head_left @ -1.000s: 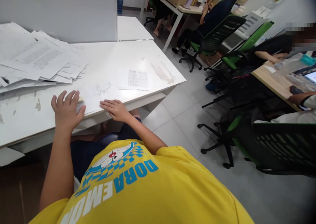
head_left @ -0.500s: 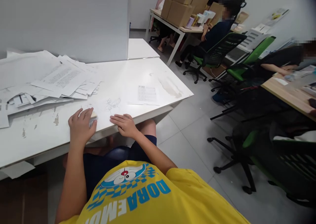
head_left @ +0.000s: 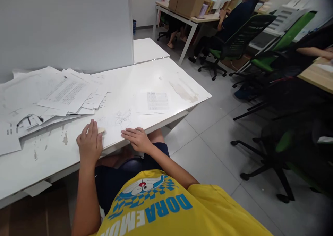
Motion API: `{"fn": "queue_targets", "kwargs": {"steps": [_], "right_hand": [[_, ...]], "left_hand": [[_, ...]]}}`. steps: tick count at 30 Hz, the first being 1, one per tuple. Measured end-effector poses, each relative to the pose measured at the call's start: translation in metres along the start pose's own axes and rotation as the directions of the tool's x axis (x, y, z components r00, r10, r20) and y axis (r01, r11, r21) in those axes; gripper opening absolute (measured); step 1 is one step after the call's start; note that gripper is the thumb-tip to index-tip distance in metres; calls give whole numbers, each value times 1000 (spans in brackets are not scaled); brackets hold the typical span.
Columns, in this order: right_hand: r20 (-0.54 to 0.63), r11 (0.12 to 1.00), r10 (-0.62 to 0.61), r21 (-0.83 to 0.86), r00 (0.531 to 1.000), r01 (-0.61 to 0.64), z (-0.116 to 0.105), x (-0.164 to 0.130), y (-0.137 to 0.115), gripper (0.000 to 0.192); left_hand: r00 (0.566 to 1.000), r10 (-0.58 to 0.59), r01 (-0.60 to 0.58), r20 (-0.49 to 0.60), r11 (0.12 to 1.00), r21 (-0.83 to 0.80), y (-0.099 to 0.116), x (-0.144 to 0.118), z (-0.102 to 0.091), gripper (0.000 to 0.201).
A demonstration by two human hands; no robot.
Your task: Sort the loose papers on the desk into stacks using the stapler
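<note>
My left hand (head_left: 90, 142) rests on the white desk with its fingers stretched out and close together. A small cream-coloured block (head_left: 102, 129) lies against its thumb side; its kind is unclear and part of it is hidden. My right hand (head_left: 137, 139) lies flat at the desk's front edge, fingers extended, holding nothing. Its fingertips touch the near part of a white sheet with a pencil-like line drawing (head_left: 123, 117). The sheet's outline hardly stands out from the desktop.
A heap of printed papers (head_left: 65, 92) covers the left of the desk (head_left: 153, 74). To the right lies a sheet with a printed table (head_left: 158, 101). A grey partition (head_left: 67, 24) stands behind. Two people sit at other desks among green-and-black chairs (head_left: 241, 38) and cardboard boxes (head_left: 187, 1).
My left hand's fingers have straightened and drawn together, and the thumb has moved in beside them. My right hand keeps its place by the drawing. The whole view has shifted slightly.
</note>
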State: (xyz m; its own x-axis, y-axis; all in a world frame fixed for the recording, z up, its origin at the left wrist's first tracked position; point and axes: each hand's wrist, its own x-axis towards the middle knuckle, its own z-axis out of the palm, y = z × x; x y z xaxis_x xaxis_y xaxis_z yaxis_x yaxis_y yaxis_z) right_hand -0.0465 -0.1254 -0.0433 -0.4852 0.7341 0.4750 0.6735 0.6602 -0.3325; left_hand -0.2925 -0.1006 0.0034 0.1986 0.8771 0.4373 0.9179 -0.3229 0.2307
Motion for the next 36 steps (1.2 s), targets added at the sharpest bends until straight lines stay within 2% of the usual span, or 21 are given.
{"fn": "queue_targets", "kwargs": {"steps": [6, 14, 23, 27, 30, 33, 36], "right_hand": [[30, 999, -12, 35, 999, 11, -7, 1, 1, 52], [64, 999, 31, 16, 997, -32, -6, 1, -2, 55], [-45, 993, 95, 72, 994, -92, 6, -2, -9, 46], [-88, 986, 164, 37, 982, -161, 11, -2, -21, 41], [-157, 988, 153, -7, 976, -156, 8, -4, -25, 38], [-300, 988, 124, -49, 946, -145, -7, -7, -22, 37], [-447, 991, 26, -105, 894, -81, -29, -10, -19, 38]], "left_hand": [[1000, 24, -23, -15, 999, 24, -4, 1, 4, 60], [1000, 28, -28, 1, 1000, -6, -1, 3, 4, 58], [996, 74, -76, 59, 997, 30, 3, 3, 2, 56], [997, 49, -50, 59, 998, 25, 3, 2, 2, 58], [998, 49, -50, 33, 999, 21, -1, -3, 3, 60], [980, 198, -198, -18, 980, 9, -7, -13, 0, 62], [904, 426, -428, -35, 902, -62, -6, -20, -6, 70]]}}
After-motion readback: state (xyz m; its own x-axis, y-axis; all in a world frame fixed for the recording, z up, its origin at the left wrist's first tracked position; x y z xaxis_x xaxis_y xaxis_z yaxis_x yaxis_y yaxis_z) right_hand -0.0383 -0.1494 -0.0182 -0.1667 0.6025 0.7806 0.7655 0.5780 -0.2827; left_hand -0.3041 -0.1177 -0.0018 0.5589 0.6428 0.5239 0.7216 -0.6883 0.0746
